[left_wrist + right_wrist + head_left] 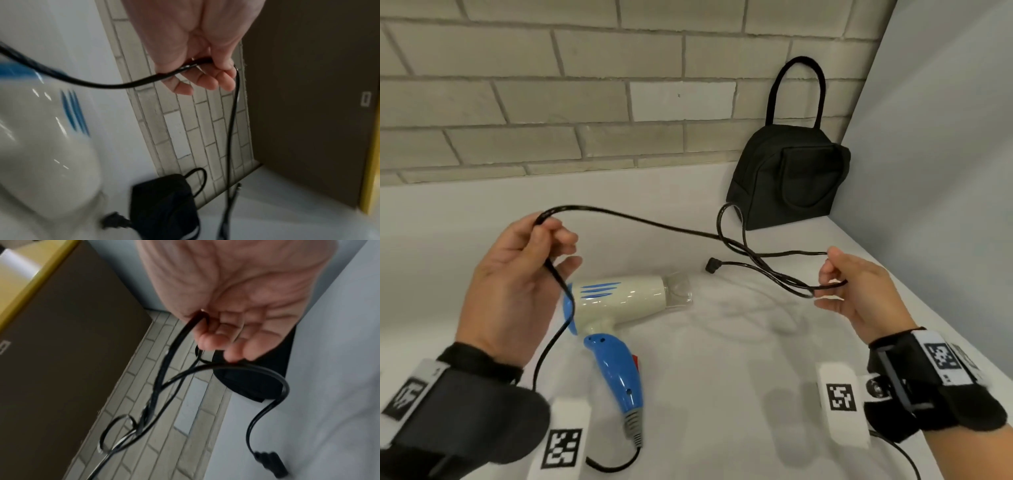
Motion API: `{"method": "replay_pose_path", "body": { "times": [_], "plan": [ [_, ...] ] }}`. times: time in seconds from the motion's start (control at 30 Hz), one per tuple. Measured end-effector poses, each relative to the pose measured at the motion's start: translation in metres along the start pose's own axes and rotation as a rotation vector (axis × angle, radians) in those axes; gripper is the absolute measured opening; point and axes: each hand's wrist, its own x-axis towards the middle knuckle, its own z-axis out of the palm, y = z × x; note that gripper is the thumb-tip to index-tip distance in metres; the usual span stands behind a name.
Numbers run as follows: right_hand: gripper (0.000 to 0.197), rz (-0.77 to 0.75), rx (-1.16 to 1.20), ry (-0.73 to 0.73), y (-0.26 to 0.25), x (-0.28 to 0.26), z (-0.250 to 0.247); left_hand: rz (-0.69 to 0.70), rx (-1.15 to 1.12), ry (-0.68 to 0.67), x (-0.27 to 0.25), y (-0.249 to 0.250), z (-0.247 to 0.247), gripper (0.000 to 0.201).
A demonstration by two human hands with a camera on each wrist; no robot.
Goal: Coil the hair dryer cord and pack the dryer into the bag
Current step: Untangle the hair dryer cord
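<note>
Both hands, left hand point(517, 281) and right hand point(859, 291), pinch the cord point(654, 224), barely coiled; the dryer point(616, 301) lies unpacked, well apart from the bag point(787, 181).

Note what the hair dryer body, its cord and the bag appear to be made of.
Hair dryer: glossy hard plastic, cream and blue, by its sharp highlights; nozzle end looks clear plastic.
Cord: black, smooth, slightly shiny sheath, probably rubber or PVC; it bends freely.
Bag: matte black woven fabric, likely nylon or polyester; soft seams, no shine.
</note>
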Motion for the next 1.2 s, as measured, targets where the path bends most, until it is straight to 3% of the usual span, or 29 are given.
{"method": "replay_pose_path", "body": {
  "times": [0.03, 0.1, 0.17, 0.23, 0.3, 0.37, 0.47, 0.6, 0.7, 0.8, 0.87, 1.0, 1.1, 1.2],
  "plan": [
    [0.032, -0.023, -0.042, 0.016, 0.001, 0.000, 0.000, 0.008, -0.002, -0.012, -0.004, 0.001, -0.004, 0.010],
    [0.027, -0.116, -0.253, 0.003, 0.007, 0.002, 0.001, 0.008, 0.024, -0.062, -0.007, 0.003, -0.002, 0.021],
    [0.013, -0.261, -0.546, -0.090, 0.014, -0.002, 0.009, -0.009, 0.063, -0.078, -0.008, 0.003, 0.010, 0.018],
    [0.029, -0.511, -0.809, -0.192, 0.018, -0.014, 0.022, -0.039, 0.129, -0.119, -0.006, 0.005, 0.033, 0.005],
    [0.034, -0.773, -0.800, -0.286, 0.012, -0.034, 0.040, -0.054, 0.198, -0.175, -0.003, 0.007, 0.055, 0.018],
    [0.034, -0.854, -0.691, -0.359, 0.005, -0.049, 0.056, -0.078, 0.200, -0.228, -0.001, 0.012, 0.071, 0.017],
    [0.037, -0.843, -0.645, -0.369, 0.000, -0.049, 0.072, -0.085, 0.187, -0.311, 0.003, 0.017, 0.081, 0.021],
    [0.017, -0.760, -0.678, -0.240, 0.006, -0.040, 0.083, -0.086, 0.118, -0.344, 0.001, 0.025, 0.080, 0.028],
    [0.030, -0.611, -0.581, -0.161, 0.005, -0.036, 0.087, -0.077, 0.143, -0.388, -0.005, 0.028, 0.075, 0.025],
    [0.026, -0.642, -0.652, -0.171, -0.001, -0.041, 0.092, -0.047, 0.170, -0.432, -0.009, 0.031, 0.072, 0.017],
    [0.021, -0.618, -0.574, -0.196, -0.006, -0.043, 0.092, -0.041, 0.186, -0.335, -0.007, 0.031, 0.066, 0.019],
    [0.011, -0.359, -0.117, -0.248, -0.017, -0.039, 0.082, -0.058, 0.296, -0.039, 0.005, 0.014, 0.047, 0.026],
    [0.006, -0.313, -0.016, -0.280, -0.024, -0.038, 0.075, -0.116, 0.427, -0.027, 0.003, -0.007, 0.044, 0.025],
    [0.014, -0.303, 0.070, -0.277, -0.034, -0.035, 0.065, -0.134, 0.483, -0.021, 0.001, -0.019, 0.038, 0.026]
  ]
}}
